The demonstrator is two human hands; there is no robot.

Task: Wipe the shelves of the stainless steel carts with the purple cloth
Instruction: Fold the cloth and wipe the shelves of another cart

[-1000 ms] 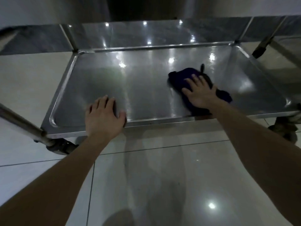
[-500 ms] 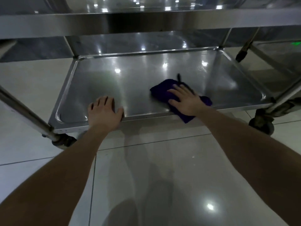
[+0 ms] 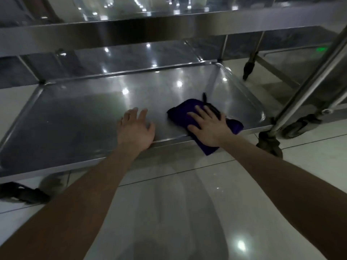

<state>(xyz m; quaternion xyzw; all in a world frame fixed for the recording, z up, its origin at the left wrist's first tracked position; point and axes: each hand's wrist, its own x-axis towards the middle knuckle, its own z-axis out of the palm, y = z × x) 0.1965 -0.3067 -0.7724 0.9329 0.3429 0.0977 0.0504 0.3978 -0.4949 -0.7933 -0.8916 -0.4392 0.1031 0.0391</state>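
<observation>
The bottom shelf point(image 3: 78, 117) of a stainless steel cart is a shallow shiny tray just above the floor. A purple cloth point(image 3: 178, 113) lies at its front right, one corner hanging over the front rim. My right hand point(image 3: 208, 126) presses flat on the cloth with fingers spread. My left hand point(image 3: 136, 128) rests with the palm at the shelf's front rim, left of the cloth, fingers relaxed and slightly lifted over the steel. The shelf above point(image 3: 131, 32) crosses the top of the view.
A steel upright point(image 3: 308, 83) and a black caster point(image 3: 270, 143) stand at the cart's front right corner. Another caster point(image 3: 24, 194) sits at the front left. A second cart point(image 3: 293, 66) stands behind on the right. Glossy white floor tiles point(image 3: 169, 212) lie below.
My right hand slid the cloth toward the front rim, so a corner now hangs over it. My left hand shifted right along the front rim and lifted its fingers. The view rose, showing the upper shelf.
</observation>
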